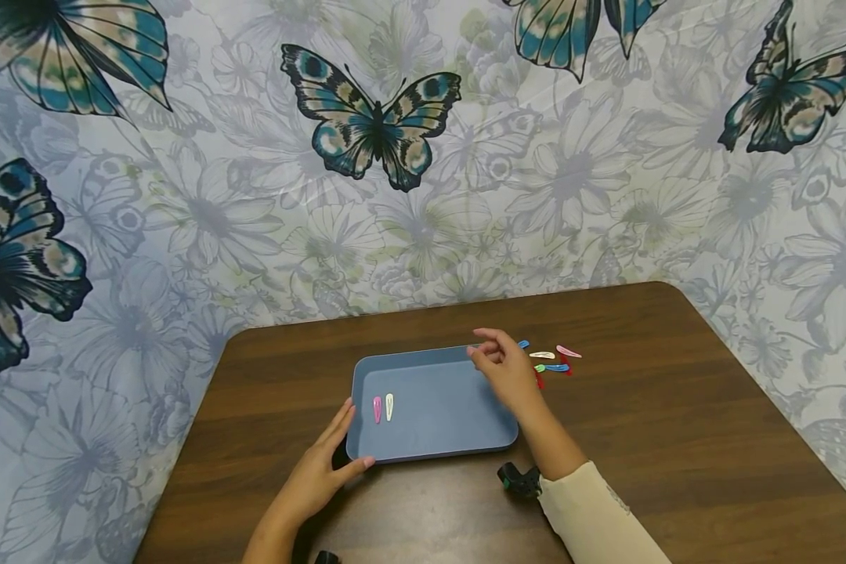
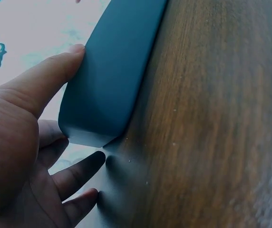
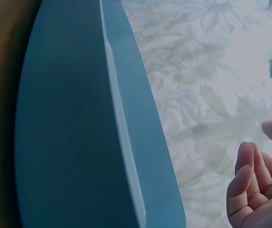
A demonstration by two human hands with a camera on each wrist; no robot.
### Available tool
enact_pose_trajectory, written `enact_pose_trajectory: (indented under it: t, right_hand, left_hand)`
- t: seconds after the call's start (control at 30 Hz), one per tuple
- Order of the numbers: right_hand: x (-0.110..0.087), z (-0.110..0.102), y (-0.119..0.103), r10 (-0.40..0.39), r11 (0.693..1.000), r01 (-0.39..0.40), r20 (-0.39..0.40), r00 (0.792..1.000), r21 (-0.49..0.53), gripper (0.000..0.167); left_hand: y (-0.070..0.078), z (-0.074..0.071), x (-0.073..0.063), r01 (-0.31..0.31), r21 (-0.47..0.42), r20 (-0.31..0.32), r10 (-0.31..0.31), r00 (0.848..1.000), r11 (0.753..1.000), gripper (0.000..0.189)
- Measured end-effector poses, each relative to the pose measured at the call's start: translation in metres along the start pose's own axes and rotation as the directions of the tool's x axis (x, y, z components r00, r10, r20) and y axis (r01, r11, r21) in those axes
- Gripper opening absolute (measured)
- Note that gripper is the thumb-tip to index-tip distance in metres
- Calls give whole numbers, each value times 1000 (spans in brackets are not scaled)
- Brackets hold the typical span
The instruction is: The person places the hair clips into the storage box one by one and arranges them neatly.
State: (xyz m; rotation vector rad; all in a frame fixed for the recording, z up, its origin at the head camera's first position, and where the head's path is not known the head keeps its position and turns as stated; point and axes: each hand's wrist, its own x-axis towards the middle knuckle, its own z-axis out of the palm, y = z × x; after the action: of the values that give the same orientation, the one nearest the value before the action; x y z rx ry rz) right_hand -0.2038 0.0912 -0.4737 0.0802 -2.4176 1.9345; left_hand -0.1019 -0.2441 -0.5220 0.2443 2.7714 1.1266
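A blue-grey tray (image 1: 437, 439) lies on the table, with a pink hair clip (image 1: 377, 410) and a white hair clip (image 1: 389, 407) side by side in its left part. At the tray's front left corner is my left hand (image 1: 317, 474), thumb on the front rim and fingers spread along the left side. My right hand (image 1: 509, 376) is above the tray's right side, its fingers loosely bent; in the right wrist view the thumb stands apart from the fingers and nothing is between them. Just right of that hand lie several hair clips, including a pink clip (image 1: 568, 352) and a blue clip (image 1: 557, 367).
The brown wooden table (image 1: 648, 439) has rounded far corners. Behind it hangs a floral cloth (image 1: 423, 243) with butterflies. A black wrist device (image 1: 518, 479) sits at the right cuff, and another black piece (image 1: 327, 557) shows at the bottom edge.
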Motion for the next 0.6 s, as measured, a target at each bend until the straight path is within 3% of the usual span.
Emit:
enact_pose_trajectory:
  t: [0.43, 0.6]
  right_hand:
    - [-1, -23, 22, 42, 999, -43, -39, 998, -20, 37]
    - [-2, -32, 30, 75, 993, -79, -49, 996, -84, 39]
  left_hand:
    - [0, 0, 0, 8, 3, 5, -8, 1000, 1000, 97]
    - [0, 0, -1, 11, 3, 4, -11, 1000, 1000, 97]
